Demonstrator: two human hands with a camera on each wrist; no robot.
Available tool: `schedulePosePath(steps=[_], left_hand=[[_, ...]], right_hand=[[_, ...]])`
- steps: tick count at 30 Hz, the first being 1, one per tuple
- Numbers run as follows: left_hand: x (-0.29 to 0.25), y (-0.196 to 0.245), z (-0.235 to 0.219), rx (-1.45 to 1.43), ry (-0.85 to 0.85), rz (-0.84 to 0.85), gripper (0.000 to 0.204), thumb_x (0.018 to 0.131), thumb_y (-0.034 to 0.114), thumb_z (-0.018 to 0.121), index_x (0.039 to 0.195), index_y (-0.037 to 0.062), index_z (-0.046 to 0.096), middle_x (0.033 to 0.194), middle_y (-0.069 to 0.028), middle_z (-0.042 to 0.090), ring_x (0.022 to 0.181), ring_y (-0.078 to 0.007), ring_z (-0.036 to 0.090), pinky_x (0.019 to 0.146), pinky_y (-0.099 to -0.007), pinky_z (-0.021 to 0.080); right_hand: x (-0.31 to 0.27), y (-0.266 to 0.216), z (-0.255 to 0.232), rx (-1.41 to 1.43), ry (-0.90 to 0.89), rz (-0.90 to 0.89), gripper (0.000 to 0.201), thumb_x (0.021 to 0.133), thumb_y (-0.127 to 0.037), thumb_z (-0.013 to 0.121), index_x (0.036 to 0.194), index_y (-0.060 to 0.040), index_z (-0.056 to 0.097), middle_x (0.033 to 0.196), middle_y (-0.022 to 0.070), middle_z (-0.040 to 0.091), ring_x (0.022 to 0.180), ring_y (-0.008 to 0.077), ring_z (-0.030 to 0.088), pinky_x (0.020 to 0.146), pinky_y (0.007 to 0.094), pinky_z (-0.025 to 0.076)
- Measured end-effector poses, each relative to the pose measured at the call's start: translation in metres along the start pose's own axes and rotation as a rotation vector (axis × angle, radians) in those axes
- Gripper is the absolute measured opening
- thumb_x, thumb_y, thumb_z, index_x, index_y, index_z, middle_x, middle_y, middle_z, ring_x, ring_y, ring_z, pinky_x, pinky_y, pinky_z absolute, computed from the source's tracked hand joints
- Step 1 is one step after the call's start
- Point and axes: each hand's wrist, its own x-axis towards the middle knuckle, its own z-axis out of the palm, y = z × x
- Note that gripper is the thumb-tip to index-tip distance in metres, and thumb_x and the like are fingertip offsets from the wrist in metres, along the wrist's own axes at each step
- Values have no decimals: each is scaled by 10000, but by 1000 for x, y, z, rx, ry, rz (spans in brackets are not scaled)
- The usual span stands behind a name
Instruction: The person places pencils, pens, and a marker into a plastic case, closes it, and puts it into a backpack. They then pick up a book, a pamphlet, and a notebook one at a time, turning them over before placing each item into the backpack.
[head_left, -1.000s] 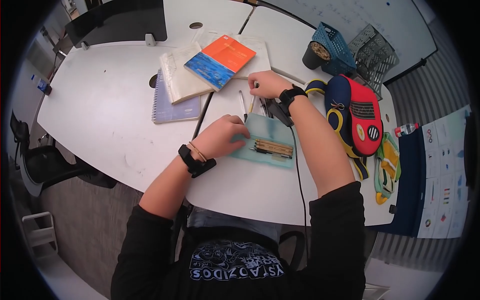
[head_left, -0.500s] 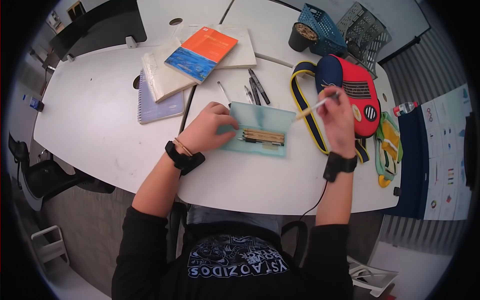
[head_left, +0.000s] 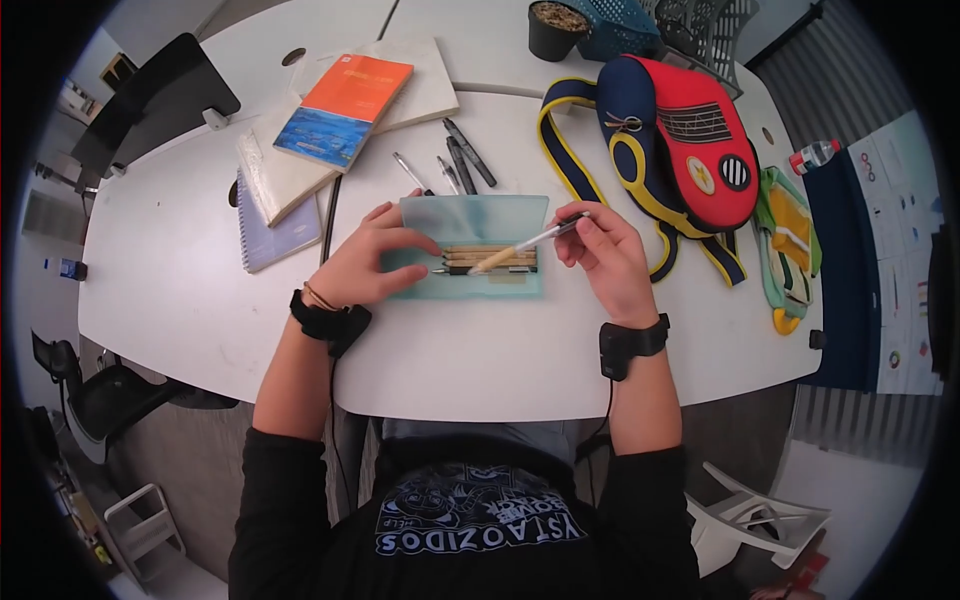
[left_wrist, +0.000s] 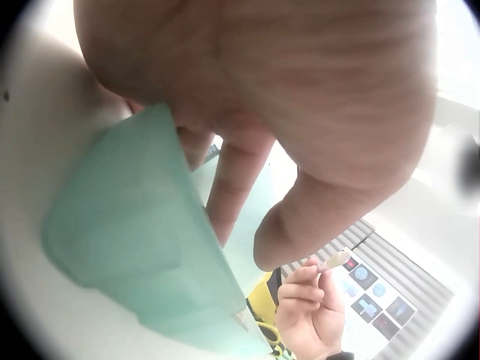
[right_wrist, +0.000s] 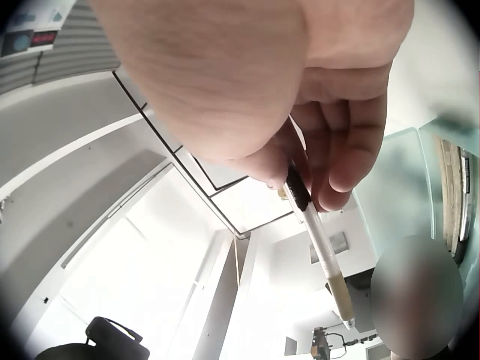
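A translucent teal pencil case [head_left: 478,212] lies with its lid raised on the white table. Several wooden pencils [head_left: 470,254] and a dark pen [head_left: 455,271] are inside it. My left hand [head_left: 352,262] holds the case at its left end, some fingers behind the lid, thumb and index finger on the near side. Above the right end, my right hand [head_left: 615,268] pinches a white pen [right_wrist: 322,247] by its black end. The pen's tan grip [head_left: 495,261] and tip slant down to the left over the case.
Behind the case lie several pens [head_left: 462,165]. Books [head_left: 345,105] and a spiral notebook [head_left: 282,232] are stacked at back left. A red and navy backpack [head_left: 690,150] lies at right, its strap [head_left: 565,150] near the case. A potted plant [head_left: 556,30] stands at the back.
My right hand went from the pens behind the case out to its right, lifting the white pen, then came back left over the case. My left hand stayed at the case.
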Motion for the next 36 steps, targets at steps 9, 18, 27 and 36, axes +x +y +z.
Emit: schedulePosePath(steps=[9, 18, 27, 36], left_hand=[[-2, -2, -6, -110, -12, -8, 298, 835, 121, 747, 1120, 37, 781, 1537, -213, 573, 1610, -401, 328, 1275, -499, 274], [-19, 16, -14, -350, 450, -141, 275, 1109, 168, 547, 1119, -32, 736, 930, -39, 663, 845, -128, 595, 757, -267, 449], [-12, 30, 6, -576, 34, -202, 226, 1083, 134, 644, 1192, -45, 731, 933, -71, 772, 837, -109, 685, 775, -264, 554], [-10, 22, 8, -568, 208, -211, 171, 1026, 61, 697, 1148, -48, 749, 916, -72, 784, 829, -112, 721, 784, -255, 572]], right_hand=[[-4, 2, 1, -192, 39, -46, 267, 1058, -181, 710, 1198, 40, 765, 908, 46, 719, 811, 121, 653, 786, 267, 531], [-9, -5, 9, -176, -31, -53, 266, 1014, -47, 688, 1246, 77, 726, 978, 92, 717, 871, 157, 660, 786, 293, 527], [-7, 6, 13, -193, -187, -60, 333, 973, 54, 658, 1300, 39, 720, 1144, 95, 689, 960, 145, 681, 823, 286, 555], [-5, 8, 14, -162, -78, -26, 138, 1034, -15, 666, 1166, 23, 675, 1059, 85, 711, 920, 146, 702, 823, 285, 568]])
